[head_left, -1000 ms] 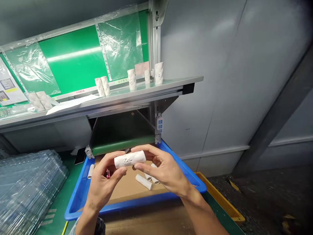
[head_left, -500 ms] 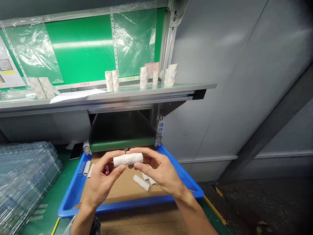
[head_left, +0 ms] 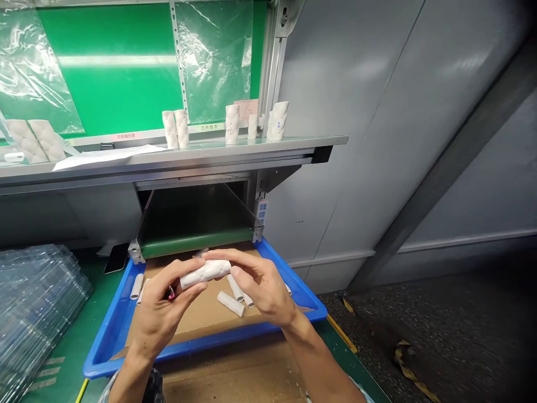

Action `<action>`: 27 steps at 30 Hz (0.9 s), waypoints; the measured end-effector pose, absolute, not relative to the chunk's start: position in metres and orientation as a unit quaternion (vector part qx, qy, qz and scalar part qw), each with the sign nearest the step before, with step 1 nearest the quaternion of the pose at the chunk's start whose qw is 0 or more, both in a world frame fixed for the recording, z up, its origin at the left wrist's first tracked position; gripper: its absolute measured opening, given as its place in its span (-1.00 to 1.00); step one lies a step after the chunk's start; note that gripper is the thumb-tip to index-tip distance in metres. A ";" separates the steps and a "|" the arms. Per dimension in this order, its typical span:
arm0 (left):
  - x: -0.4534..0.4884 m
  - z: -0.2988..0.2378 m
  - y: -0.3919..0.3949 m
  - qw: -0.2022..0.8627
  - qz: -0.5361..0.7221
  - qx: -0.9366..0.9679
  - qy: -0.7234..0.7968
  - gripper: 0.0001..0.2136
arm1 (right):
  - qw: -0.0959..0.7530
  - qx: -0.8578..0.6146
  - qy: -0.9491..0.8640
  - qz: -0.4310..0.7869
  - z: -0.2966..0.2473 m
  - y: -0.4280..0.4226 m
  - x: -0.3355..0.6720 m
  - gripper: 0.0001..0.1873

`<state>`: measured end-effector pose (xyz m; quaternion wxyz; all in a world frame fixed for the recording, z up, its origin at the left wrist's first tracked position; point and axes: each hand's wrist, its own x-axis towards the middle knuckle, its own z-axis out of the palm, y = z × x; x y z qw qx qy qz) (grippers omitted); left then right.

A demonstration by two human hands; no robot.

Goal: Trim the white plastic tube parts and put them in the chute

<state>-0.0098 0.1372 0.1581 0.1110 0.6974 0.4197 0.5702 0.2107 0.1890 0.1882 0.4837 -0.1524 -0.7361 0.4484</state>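
A white embossed tube (head_left: 205,274) lies tilted across my two hands, its left end lower. My left hand (head_left: 165,305) pinches its left end between thumb and fingers, and my right hand (head_left: 260,288) grips the right end. Beneath them, a blue tray (head_left: 121,341) lined with a cardboard sheet (head_left: 201,322) holds several shorter white tubes, including one (head_left: 230,303) below my right fingers and one (head_left: 136,286) left of my left hand. A small pink item (head_left: 170,293) shows beside my left fingers, partly hidden.
Above the tray, a metal shelf (head_left: 251,148) carries several upright white tubes and papers. Under it runs a green conveyor belt (head_left: 197,242). A stack of clear plastic sheets (head_left: 37,302) sits left of the tray, with a phone (head_left: 116,258) behind. A grey wall stands right.
The tube has turned from nearly level to tilted, its left end dropping, as both hands rotate it. The whole view has shifted slightly, and both hands keep hold.
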 end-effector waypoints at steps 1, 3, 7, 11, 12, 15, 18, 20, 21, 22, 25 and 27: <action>-0.010 0.157 0.137 0.107 0.566 0.701 0.421 -0.72 | 0.485 -0.157 -0.738 0.443 0.188 0.189 0.211 -0.64; -0.011 0.157 0.138 0.101 0.559 0.708 0.418 -0.71 | 0.489 -0.168 -0.739 0.433 0.189 0.188 0.211 -0.65; -0.010 0.159 0.137 0.093 0.558 0.716 0.409 -0.71 | 0.494 -0.183 -0.736 0.425 0.189 0.188 0.210 -0.68; -0.011 0.159 0.136 0.096 0.558 0.721 0.400 -0.71 | 0.498 -0.167 -0.731 0.436 0.189 0.189 0.210 -0.70; -0.011 0.159 0.136 0.098 0.557 0.722 0.398 -0.70 | 0.498 -0.163 -0.729 0.439 0.189 0.189 0.211 -0.70; -0.012 0.159 0.136 0.100 0.558 0.723 0.396 -0.70 | 0.496 -0.161 -0.726 0.449 0.188 0.190 0.212 -0.70; -0.011 0.159 0.136 0.097 0.562 0.722 0.392 -0.70 | 0.493 -0.161 -0.727 0.450 0.187 0.190 0.212 -0.69; -0.011 0.160 0.136 0.092 0.562 0.725 0.387 -0.70 | 0.495 -0.156 -0.732 0.442 0.187 0.191 0.212 -0.68; -0.011 0.160 0.136 0.090 0.561 0.727 0.385 -0.70 | 0.496 -0.154 -0.735 0.436 0.187 0.190 0.212 -0.67; -0.011 0.161 0.137 0.089 0.561 0.728 0.384 -0.70 | 0.497 -0.155 -0.737 0.431 0.187 0.190 0.212 -0.65; -0.011 0.162 0.137 0.088 0.563 0.724 0.388 -0.71 | 0.490 -0.167 -0.745 0.421 0.189 0.189 0.213 -0.58; -0.011 0.161 0.137 0.085 0.565 0.720 0.393 -0.71 | 0.486 -0.168 -0.746 0.422 0.190 0.188 0.213 -0.57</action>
